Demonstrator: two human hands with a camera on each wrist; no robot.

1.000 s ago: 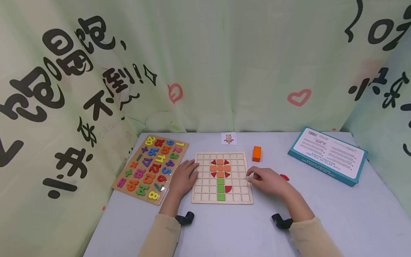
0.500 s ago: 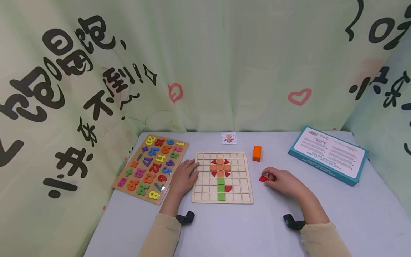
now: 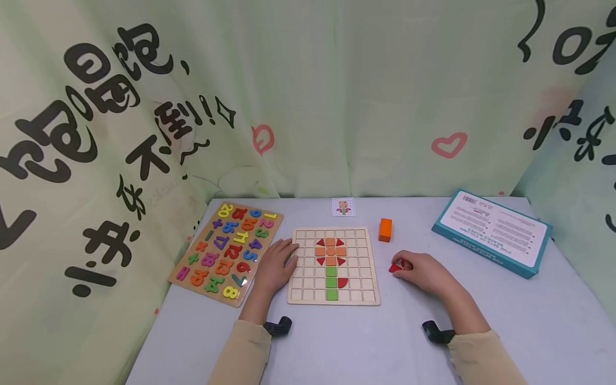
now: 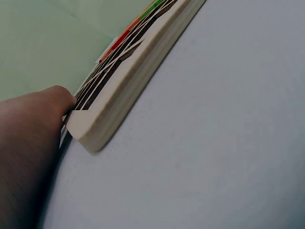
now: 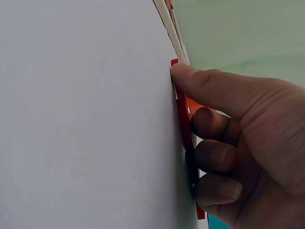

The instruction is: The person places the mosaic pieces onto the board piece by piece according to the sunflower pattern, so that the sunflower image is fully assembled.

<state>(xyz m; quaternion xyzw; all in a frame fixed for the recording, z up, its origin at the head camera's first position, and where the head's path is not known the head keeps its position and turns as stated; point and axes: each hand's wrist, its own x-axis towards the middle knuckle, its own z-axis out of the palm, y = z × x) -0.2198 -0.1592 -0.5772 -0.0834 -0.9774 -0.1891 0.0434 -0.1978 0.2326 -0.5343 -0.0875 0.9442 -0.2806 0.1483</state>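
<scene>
My left hand [image 3: 275,269] rests at the left edge of a pale wooden grid board [image 3: 308,297], fingers stretched along its rim. On the board, orange squares [image 3: 329,251], red triangles [image 3: 340,261], green squares [image 3: 331,283] and one red quarter-circle piece [image 3: 343,282] form a figure. Right of the board, my right hand [image 3: 421,270] pinches a small flat red piece [image 3: 394,267] between thumb and fingers, close over the table. The right wrist view shows the thumb on the edge of this red piece [image 5: 183,112]; the end of another red piece [image 5: 200,211] pokes out beneath the curled fingers.
A tray of coloured numbers [image 3: 226,251] lies left of my left hand. Behind the board is a small picture card [image 3: 343,207], with an orange block [image 3: 385,230] to its right. A teal box [image 3: 493,232] lies at the back right, before a curtain [image 3: 308,107].
My right hand has moved right, from the board's right edge to the red piece it now pinches. Over the last half second it has barely shifted. The left hand has stayed put.
</scene>
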